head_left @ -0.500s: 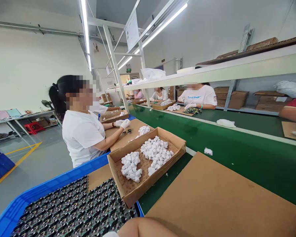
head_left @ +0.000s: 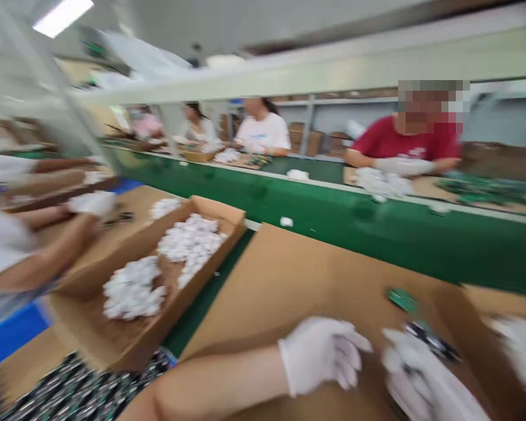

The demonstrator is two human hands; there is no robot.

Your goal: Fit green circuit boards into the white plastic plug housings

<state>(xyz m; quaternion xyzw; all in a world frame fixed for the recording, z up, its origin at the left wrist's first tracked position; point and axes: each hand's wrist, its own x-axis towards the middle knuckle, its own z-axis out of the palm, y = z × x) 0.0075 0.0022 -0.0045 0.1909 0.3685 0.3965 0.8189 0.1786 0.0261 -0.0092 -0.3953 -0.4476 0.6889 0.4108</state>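
- Two gloved hands over the cardboard sheet (head_left: 289, 275) at the desk's near edge — left hand (head_left: 322, 354) loosely curled, empty as far as the blur shows.
- Right hand (head_left: 414, 371): fingers closed around one dark part (head_left: 432, 341); grip blurred.
- One green board (head_left: 402, 299) lies just beyond, apart from both hands.
- One cardboard box (head_left: 221, 213) at the left edge holds two heaps of white pieces (head_left: 134, 289).
- Four co-workers sit across the green belt (head_left: 333, 222).

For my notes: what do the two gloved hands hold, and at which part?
Too blurred to tell. The left hand is curled; the right hand lies by a dark part.
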